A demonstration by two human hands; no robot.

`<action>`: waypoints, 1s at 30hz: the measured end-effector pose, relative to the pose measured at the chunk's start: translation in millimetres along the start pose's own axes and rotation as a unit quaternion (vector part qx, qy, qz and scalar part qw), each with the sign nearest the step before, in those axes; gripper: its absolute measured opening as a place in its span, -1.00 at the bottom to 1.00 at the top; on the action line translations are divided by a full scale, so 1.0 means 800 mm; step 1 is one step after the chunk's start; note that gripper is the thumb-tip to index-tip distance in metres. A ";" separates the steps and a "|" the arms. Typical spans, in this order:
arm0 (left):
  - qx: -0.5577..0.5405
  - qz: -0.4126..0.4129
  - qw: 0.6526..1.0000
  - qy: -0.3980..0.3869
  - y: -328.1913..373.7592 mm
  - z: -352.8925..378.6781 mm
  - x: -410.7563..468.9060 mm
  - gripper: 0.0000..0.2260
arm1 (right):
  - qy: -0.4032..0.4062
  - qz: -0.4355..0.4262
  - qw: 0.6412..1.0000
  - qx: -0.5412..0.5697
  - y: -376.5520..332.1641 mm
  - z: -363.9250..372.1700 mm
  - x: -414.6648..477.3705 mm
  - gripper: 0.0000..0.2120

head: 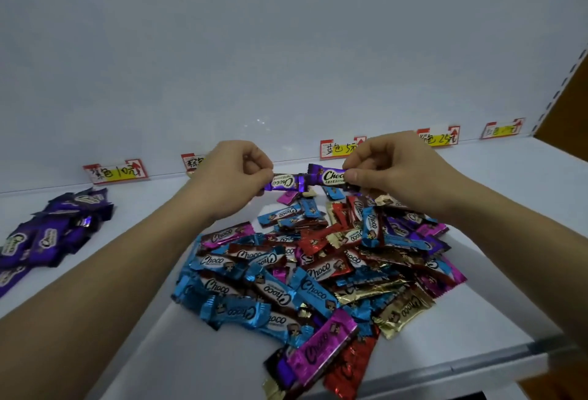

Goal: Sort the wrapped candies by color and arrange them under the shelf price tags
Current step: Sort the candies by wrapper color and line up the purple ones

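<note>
A mixed heap of wrapped candies in blue, red, pink, gold and purple lies on the white shelf. My left hand pinches one purple candy by its end. My right hand pinches a second purple candy. The two candies meet end to end above the far edge of the heap. A sorted pile of purple candies lies at the left under the leftmost price tag.
More price tags stand along the back wall: one partly behind my left hand, one partly behind my right hand, and two further right. The shelf's metal front edge runs at lower right. A brown upright bounds the right side.
</note>
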State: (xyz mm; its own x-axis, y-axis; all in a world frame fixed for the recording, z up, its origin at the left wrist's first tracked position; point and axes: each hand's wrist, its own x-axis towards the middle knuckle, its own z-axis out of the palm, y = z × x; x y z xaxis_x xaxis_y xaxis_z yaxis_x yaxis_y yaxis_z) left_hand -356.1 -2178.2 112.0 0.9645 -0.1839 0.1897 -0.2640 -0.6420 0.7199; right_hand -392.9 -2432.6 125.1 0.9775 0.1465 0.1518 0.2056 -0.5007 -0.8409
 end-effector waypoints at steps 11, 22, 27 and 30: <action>0.043 -0.102 0.971 0.213 -0.119 -0.134 -0.101 -0.88 | -0.098 0.054 0.993 0.048 -0.080 0.153 0.079 -0.93; 0.073 -0.201 0.898 0.384 -0.195 -0.210 -0.146 -0.90 | -0.144 0.117 0.977 0.103 -0.154 0.336 0.144 -0.91; 0.060 -0.229 0.889 0.392 -0.204 -0.212 -0.137 -0.95 | -0.121 0.156 0.970 0.144 -0.157 0.381 0.153 -0.94; 0.084 -0.230 0.898 0.365 -0.206 -0.208 -0.134 -0.90 | -0.116 0.108 0.984 0.086 -0.153 0.393 0.161 -0.96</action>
State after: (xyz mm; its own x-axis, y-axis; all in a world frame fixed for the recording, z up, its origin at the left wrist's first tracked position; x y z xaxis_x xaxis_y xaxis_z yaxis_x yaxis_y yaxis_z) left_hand -414.6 -1928.8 83.9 0.7060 0.6272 0.3288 0.2252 -0.6391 0.7354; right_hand -307.2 -2084.1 83.8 0.9563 0.2537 -0.1452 -0.0354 -0.3926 -0.9190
